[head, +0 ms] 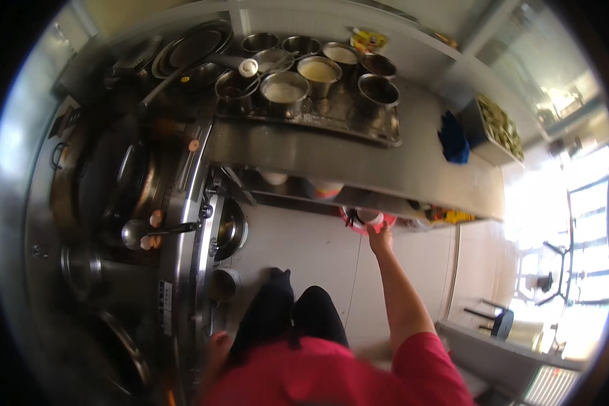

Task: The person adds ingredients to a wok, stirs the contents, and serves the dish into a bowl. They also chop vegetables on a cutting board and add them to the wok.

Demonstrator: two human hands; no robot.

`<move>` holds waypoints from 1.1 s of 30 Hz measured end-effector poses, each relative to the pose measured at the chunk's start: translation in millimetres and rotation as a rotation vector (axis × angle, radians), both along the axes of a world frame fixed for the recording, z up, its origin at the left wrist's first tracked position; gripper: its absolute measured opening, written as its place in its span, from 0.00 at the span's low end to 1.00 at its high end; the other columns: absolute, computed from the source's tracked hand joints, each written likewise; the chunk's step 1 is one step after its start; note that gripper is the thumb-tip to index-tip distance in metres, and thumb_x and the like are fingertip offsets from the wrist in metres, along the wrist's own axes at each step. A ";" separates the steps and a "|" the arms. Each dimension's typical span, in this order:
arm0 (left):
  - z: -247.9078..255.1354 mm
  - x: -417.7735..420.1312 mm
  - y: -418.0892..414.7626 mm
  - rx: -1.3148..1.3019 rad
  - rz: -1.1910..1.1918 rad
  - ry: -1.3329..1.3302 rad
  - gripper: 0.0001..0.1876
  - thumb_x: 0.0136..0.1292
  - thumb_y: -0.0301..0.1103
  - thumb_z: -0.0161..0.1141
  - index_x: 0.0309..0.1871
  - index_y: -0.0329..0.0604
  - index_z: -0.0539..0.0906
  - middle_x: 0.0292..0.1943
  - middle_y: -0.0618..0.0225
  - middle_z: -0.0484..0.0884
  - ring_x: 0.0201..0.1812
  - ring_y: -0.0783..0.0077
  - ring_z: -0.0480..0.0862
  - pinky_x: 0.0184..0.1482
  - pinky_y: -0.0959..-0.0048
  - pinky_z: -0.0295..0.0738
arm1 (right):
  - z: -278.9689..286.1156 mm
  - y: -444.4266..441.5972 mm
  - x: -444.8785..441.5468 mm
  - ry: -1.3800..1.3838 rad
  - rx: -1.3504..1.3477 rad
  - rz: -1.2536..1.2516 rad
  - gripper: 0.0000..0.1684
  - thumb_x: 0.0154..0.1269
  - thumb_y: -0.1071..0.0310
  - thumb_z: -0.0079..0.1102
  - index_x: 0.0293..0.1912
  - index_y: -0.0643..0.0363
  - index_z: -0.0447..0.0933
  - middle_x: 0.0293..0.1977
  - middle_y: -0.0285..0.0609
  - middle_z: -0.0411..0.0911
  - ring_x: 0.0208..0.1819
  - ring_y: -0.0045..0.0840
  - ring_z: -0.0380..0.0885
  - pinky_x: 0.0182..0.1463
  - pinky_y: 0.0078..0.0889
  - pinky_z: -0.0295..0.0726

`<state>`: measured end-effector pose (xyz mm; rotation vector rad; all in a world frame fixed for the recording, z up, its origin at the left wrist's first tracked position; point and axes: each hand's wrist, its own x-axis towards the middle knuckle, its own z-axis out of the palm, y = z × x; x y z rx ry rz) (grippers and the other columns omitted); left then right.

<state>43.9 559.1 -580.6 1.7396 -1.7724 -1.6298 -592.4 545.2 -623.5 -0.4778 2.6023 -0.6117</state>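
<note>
My right hand (381, 238) reaches forward to the lower shelf under the steel counter (304, 147). Its fingers are on the near rim of a pink plastic basin (356, 227). Inside the basin is a pale round container (369, 216) with something dark beside it; the counter edge hides the far part. Low on the left, beside the front of the stove (188, 243), my left hand (219, 345) is blurred, and its fingers cannot be made out.
Several steel pots (284, 94) stand on a metal tray (330, 129). A dark wok (111, 167), a ladle (132, 234) and eggshells (156, 218) are on the stove. Farther right are a blue cloth-like item (454, 138) and a filled bin (479, 137). A bucket (225, 284) stands on the floor.
</note>
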 end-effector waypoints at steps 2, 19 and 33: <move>8.6 -21.0 -2.7 0.100 0.082 -0.092 0.16 0.65 0.34 0.61 0.54 0.39 0.77 0.44 0.62 0.82 0.46 0.69 0.82 0.47 0.69 0.76 | -74.7 -14.6 -51.3 0.228 -0.150 0.011 0.50 0.57 0.52 0.70 0.70 0.61 0.56 0.67 0.60 0.61 0.69 0.48 0.60 0.69 0.48 0.62; 28.1 -202.3 64.5 0.177 0.281 -0.473 0.17 0.59 0.46 0.57 0.36 0.41 0.85 0.36 0.52 0.85 0.40 0.50 0.84 0.44 0.59 0.78 | -175.2 -94.6 -180.6 0.263 -0.264 0.383 0.14 0.60 0.61 0.58 0.40 0.60 0.76 0.39 0.46 0.76 0.39 0.35 0.76 0.41 0.36 0.75; 114.3 -379.9 -4.1 -0.230 -0.100 -0.141 0.57 0.46 0.46 0.76 0.75 0.42 0.52 0.70 0.42 0.59 0.73 0.39 0.55 0.67 0.38 0.55 | 112.0 -8.6 14.2 -0.447 -0.764 1.100 0.10 0.54 0.80 0.64 0.34 0.58 0.73 0.33 0.40 0.71 0.32 0.27 0.70 0.34 0.29 0.70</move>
